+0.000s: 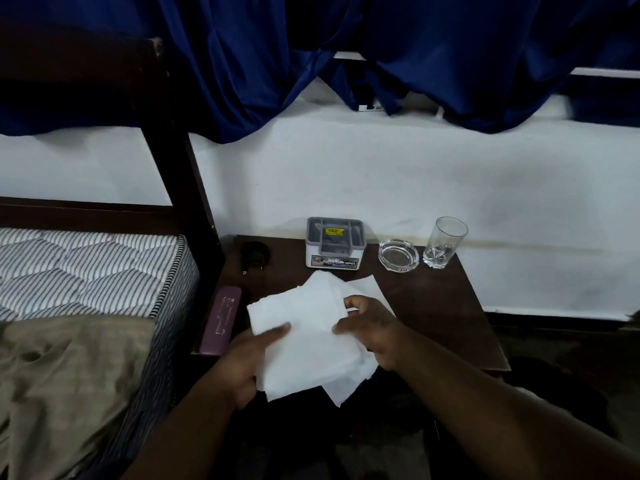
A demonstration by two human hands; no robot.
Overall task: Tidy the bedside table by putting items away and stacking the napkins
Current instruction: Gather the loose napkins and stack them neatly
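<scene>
Several white napkins [308, 344] are bunched into a loose, uneven pile above the front of the dark wooden bedside table [433, 306]. My left hand [247, 362] grips the pile's lower left side, thumb on top. My right hand [372, 332] pinches its right edge. One more napkin [367, 287] lies flat on the table, partly hidden behind the pile. A grey organiser box [334, 242] stands at the back of the table.
A glass ashtray [398, 255] and a clear drinking glass [445, 241] stand at the back right. A purple case [221, 320] lies along the table's left edge, a small black item [255, 255] behind it. The bed [86, 289] adjoins on the left.
</scene>
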